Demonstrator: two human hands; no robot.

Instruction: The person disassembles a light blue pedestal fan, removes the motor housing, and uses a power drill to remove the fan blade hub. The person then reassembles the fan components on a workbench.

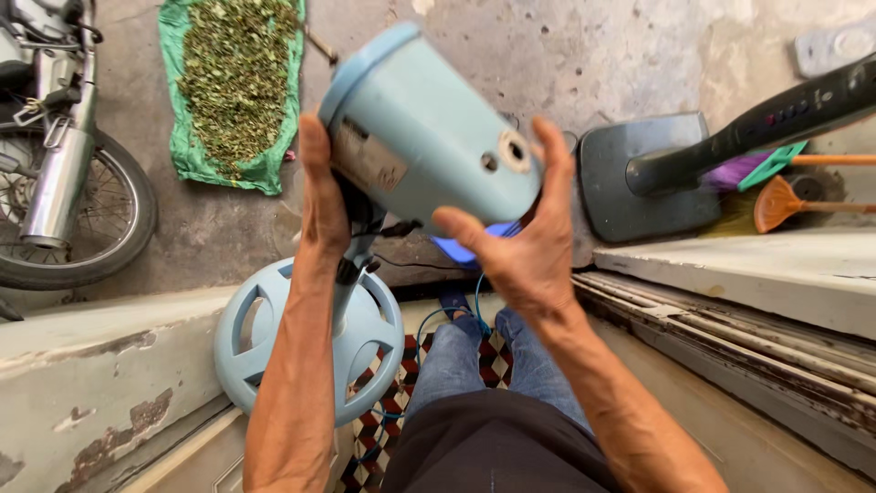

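Note:
I hold a light blue fan motor housing point(429, 128) tilted in front of me, its round end with a shaft hole facing right. My left hand point(321, 196) grips its left side near a grey label. My right hand point(516, 242) cups its lower right end, fingers spread over the rim. A dark neck joins the housing to the round light blue fan base point(246, 342) with cut-out slots, which stands below on the step edge. A blue cable point(465, 315) runs down past my jeans-clad legs point(484, 351).
A motorbike wheel and exhaust point(68, 196) stand at the left. A green sheet with dried leaves point(233, 91) lies on the concrete floor. At the right are a grey fan base with black pole point(652, 178), brooms point(785, 196) and a concrete step point(757, 274).

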